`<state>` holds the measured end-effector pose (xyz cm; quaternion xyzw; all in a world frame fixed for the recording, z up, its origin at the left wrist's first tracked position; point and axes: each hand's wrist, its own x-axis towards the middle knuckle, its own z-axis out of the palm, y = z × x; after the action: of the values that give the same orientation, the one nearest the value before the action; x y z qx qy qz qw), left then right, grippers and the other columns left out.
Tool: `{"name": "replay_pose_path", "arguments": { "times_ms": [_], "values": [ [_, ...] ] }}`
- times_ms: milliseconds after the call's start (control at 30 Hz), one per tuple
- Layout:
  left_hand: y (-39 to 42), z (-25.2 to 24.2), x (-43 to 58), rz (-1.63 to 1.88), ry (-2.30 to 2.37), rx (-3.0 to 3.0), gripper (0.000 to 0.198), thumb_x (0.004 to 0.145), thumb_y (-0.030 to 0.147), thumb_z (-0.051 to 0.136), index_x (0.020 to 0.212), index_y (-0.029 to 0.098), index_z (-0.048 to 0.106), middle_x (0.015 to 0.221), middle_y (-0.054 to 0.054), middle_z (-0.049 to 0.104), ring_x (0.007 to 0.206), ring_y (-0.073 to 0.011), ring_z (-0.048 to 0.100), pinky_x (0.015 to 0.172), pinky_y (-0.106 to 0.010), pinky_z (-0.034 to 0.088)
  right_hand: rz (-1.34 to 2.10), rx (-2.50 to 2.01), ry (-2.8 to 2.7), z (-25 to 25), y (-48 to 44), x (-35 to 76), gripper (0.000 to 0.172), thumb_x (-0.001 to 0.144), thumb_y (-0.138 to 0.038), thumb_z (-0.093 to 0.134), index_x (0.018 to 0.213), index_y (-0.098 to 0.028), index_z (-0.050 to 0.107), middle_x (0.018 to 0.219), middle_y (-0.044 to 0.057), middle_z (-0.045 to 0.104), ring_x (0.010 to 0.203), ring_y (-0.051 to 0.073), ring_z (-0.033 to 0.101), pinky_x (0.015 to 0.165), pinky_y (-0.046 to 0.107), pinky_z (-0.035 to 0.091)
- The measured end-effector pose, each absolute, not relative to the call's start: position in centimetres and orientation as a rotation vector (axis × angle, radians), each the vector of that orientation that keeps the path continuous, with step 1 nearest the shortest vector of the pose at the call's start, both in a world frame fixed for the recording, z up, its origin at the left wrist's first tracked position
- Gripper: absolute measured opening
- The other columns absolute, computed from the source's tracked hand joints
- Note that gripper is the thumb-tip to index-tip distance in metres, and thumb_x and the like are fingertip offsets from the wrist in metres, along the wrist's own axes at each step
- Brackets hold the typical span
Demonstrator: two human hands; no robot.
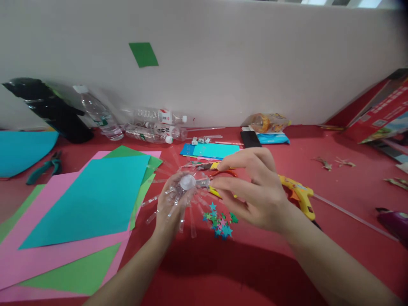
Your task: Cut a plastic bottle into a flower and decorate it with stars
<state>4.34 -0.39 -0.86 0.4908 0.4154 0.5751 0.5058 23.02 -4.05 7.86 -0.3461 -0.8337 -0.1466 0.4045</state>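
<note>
The single view looks from the person's head, forward and down over the flat red tabletop (255, 263) toward the smooth white upright wall (204, 55) behind it. It is close in: the bare left hand (167, 209) and bare right hand (258, 191) sit near mid-frame, seen from the person's own side.

1. Lit moderately and diffusely; brightest at the white strips (369, 4) above the pale, flat wall panel (204, 76).
2. Darkened by a broad, soft-edged shadow across the near part of the smooth red tabletop (251, 263).
3. Flecked with glints on the clear, white-capped, fanned plastic piece (188, 182); softened there by slight blur.
4. Stretched toward the edges, notably at the red printed box (379, 112); blackened at upper right.
</note>
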Motion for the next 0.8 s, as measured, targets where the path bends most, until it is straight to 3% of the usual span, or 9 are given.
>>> {"name": "replay_pose_path", "arguments": {
  "times_ms": [300, 533, 800],
  "values": [
    [-0.31, -0.95, 4.40, 1.426, 0.897, 1.073, 0.039, 0.064, 0.019, 0.076, 0.101, 0.023, 0.064, 0.096, -0.001, 0.069, 0.082, -0.0149, 0.066, 0.076, -0.026, 0.051, -0.464, -0.822, -2.131, 7.79, -3.78, 23.11, 0.022, 0.079, -0.007, 0.061, 0.095, -0.023, 0.064, 0.106, 0.005, 0.066, 0.097, 0.022, 0.054, 0.085, 0.041, 0.048],
    [-0.27, -0.42, 4.38, 1.397, 0.875, 1.000, 0.042, 0.060, 0.019, 0.079, 0.099, 0.020, 0.063, 0.087, -0.002, 0.069, 0.076, -0.0173, 0.067, 0.074, -0.030, 0.054, -0.468, -0.818, -2.155, 7.82, -3.52, 23.24, 0.021, 0.080, -0.004, 0.059, 0.088, -0.023, 0.060, 0.104, 0.005, 0.066, 0.098, 0.021, 0.054, 0.086, 0.040, 0.047],
    [-0.06, -0.77, 4.28, 1.384, 0.777, 1.010, 0.037, 0.063, 0.020, 0.077, 0.098, 0.022, 0.065, 0.082, -0.001, 0.069, 0.071, -0.0156, 0.067, 0.070, -0.027, 0.054, -0.315, -0.842, -2.270, 8.21, -3.65, 23.41, 0.016, 0.081, -0.003, 0.055, 0.083, -0.018, 0.058, 0.104, 0.008, 0.062, 0.097, 0.020, 0.050, 0.085, 0.038, 0.043]
  ]
}}
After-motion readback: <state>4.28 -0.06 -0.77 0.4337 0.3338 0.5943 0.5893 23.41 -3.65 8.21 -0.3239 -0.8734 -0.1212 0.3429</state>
